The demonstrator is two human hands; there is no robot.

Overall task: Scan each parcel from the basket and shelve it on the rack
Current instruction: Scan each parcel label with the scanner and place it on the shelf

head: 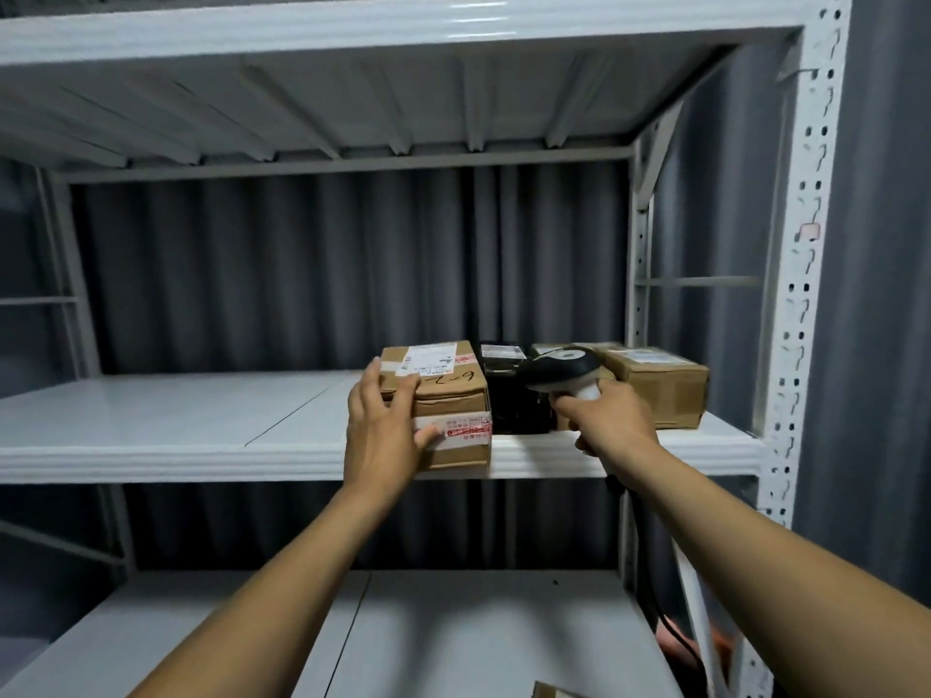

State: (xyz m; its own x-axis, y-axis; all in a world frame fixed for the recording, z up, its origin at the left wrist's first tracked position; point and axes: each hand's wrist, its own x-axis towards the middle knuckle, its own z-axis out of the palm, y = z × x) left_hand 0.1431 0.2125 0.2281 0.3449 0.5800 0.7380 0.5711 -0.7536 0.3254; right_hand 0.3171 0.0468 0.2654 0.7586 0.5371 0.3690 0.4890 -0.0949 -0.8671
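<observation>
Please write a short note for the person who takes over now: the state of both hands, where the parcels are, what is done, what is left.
Left hand: rests on the left box at the shelf's front edge.
Right hand: grips the scanner.
On the shelf, in a row: left box, black parcel, right box.
Done: three parcels on the rack.
Left: probably push the left box in. The basket is out of view, so the remainder is unknown.

Grey pleated curtain (302, 269) as backdrop, blurred orange object (672, 641) at lower right
</observation>
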